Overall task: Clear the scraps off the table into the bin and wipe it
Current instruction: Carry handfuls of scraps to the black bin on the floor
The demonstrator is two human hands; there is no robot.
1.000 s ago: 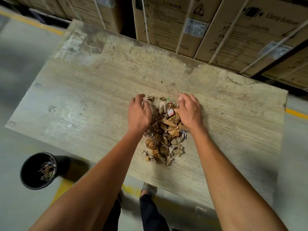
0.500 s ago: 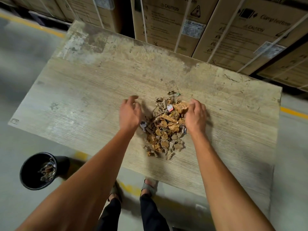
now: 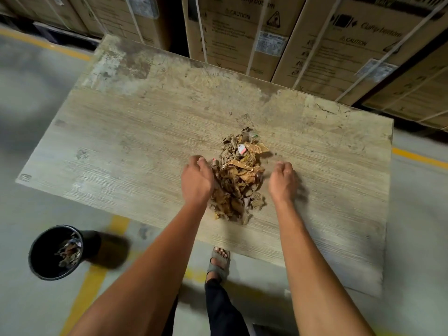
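Nearest, on the grey floor to the person's left, the round black plastic bin already holds a few brown scraps. Above it, on the worn pale wood-grain desk, the loose heap of torn brown cardboard and paper scraps lies mid-desk, between the two hands. A second ago both hands were cupped over its far end; they have since drawn back toward the near edge, raking the heap into a tighter, longer mound. The left hand presses against the heap's left flank with fingers curled; whether its grip encloses any scraps I cannot tell. The right hand sits just beside the right flank, fingers curled, apparently empty. Gathering looks nearly done; lifting to the bin and wiping remain. Beyond the desk stand strapped brown cardboard cartons.
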